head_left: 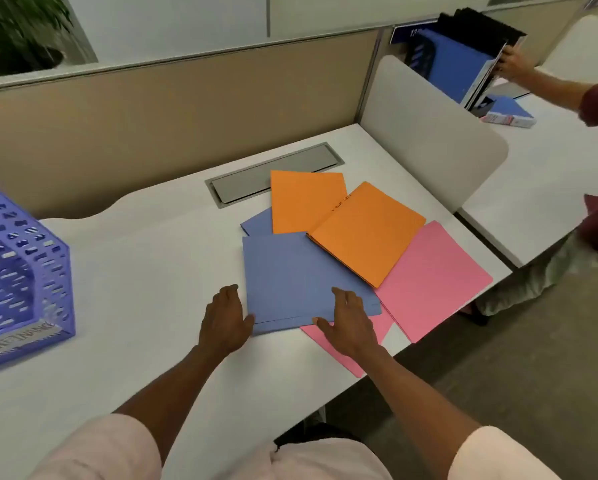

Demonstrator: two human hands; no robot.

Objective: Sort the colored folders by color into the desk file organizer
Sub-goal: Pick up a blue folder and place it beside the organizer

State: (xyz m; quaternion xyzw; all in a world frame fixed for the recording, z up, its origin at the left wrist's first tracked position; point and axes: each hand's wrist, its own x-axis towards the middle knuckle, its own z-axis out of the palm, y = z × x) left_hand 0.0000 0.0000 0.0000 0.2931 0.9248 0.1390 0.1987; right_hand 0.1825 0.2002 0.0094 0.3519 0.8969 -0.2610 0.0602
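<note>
Coloured folders lie fanned on the white desk [145,278]. A blue folder [290,275] is nearest me. A second blue folder [257,223] peeks out behind it. Two orange folders [304,199] [367,233] overlap above, and pink folders [436,278] [328,344] lie to the right and underneath. My left hand [225,320] rests against the near blue folder's left bottom corner. My right hand [349,320] lies flat on its bottom edge, fingers apart. The purple perforated file organizer [17,282] stands at the far left.
A grey cable hatch [273,173] is set into the desk behind the folders. A white divider panel [425,133] borders the right side. Beyond it, another person's hand [514,62] handles blue and black binders [464,60]. The desk's edge runs close to the pink folders.
</note>
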